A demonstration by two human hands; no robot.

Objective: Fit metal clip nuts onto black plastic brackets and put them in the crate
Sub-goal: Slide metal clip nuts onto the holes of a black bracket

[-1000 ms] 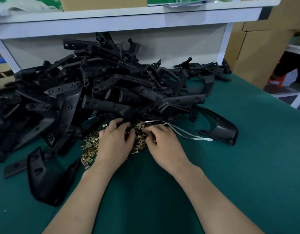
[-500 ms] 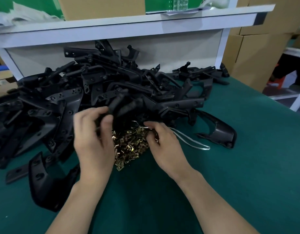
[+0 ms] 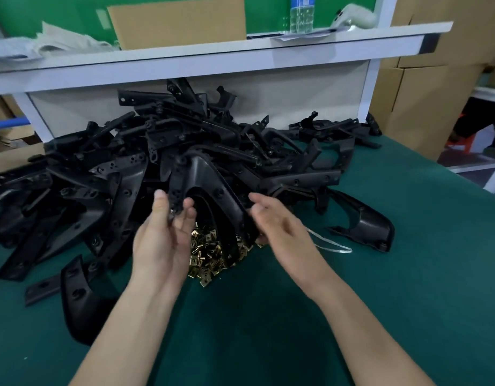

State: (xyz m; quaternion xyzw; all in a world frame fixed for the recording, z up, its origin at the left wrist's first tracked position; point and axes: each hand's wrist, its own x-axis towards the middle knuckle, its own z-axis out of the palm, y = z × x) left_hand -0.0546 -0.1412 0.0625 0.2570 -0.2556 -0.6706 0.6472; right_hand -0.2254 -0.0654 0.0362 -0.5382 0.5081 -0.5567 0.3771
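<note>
A curved black plastic bracket (image 3: 201,174) is lifted above the heap, arched like an upside-down U. My left hand (image 3: 162,232) grips its left leg between thumb and fingers. My right hand (image 3: 277,227) is at the right leg, with thumb and forefinger pinching its edge; I cannot see whether a clip nut is between them. Below the bracket, between my hands, a pile of brass-coloured clip nuts (image 3: 210,254) lies on the green table (image 3: 380,302). No crate is in view.
A large heap of black brackets (image 3: 115,168) fills the table's back and left. Single brackets lie at the right (image 3: 366,224) and front left (image 3: 79,296). A white strap (image 3: 332,245) trails by my right wrist. A white shelf (image 3: 212,54) overhangs behind; cardboard boxes (image 3: 424,87) stand at right.
My left hand left the nut pile, took a bracket from the heap and raised it. My right hand rose from the nuts to the bracket's right leg.
</note>
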